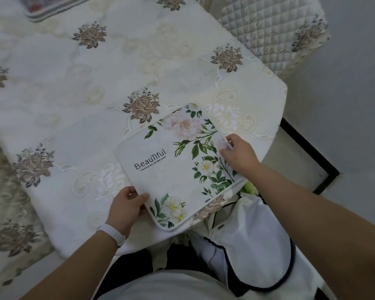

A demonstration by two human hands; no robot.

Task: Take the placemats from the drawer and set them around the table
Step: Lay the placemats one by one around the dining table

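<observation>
Far across the table point(74, 94), a striped-edged item point(41, 9) is cropped beyond recognition, while my left hand point(128, 207) and right hand point(238, 155) pinch opposite edges of the white floral placemat point(171, 165) at the table's near corner

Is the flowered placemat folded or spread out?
Spread out: the placemat shows its whole printed face; left hand and right hand hold its edges.

placemat point(178, 167): off-white, pale pink and white flowers, green leaves, black "BeauTiful" lettering
tablecloth point(95, 83): cream, kinda lacy swirls, brownish-grey embroidered roses
chair cover point(268, 29): cream, diamond quilting
wristband point(112, 233): plain white
far mat point(52, 6): blurry reddish-purple print, striped edge
</observation>
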